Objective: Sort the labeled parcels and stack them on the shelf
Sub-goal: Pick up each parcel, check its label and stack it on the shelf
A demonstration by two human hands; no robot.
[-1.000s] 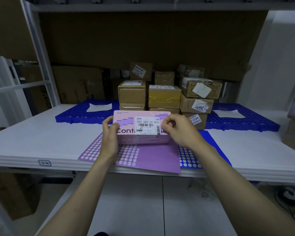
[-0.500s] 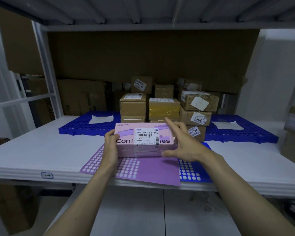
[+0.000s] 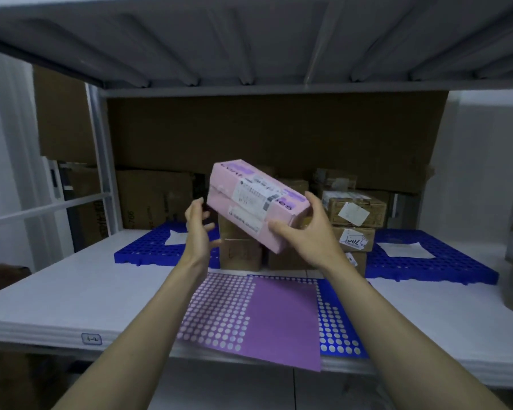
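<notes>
Holding the pink parcel (image 3: 256,204) in my right hand (image 3: 310,235), raised clear of the shelf (image 3: 71,294) and tilted, its far left corner high and its near right end low. Right grip clamped: thumb across the near long face, fingers wrapped round the low end. Parcel is a long rectangular box, glossy as if film-wrapped, with purple print and a white barcode label (image 3: 253,192) over its top edge; the text is too blurred to read. My left hand (image 3: 199,229) is beside the parcel's left end, fingers relaxed and apart; I cannot tell whether the fingertips touch it.

Shelf board is smooth and white. At its front edge lies a flat purple sheet (image 3: 267,312) dotted with rows of pale circles on its left part, overlapping a blue sheet (image 3: 336,324) of the same pattern. Behind the parcel, brown cardboard boxes (image 3: 356,214), some taped and white-tagged, stand stacked on a blue plastic grid pallet (image 3: 427,261). A ribbed grey metal shelf (image 3: 249,39) is overhead.
</notes>
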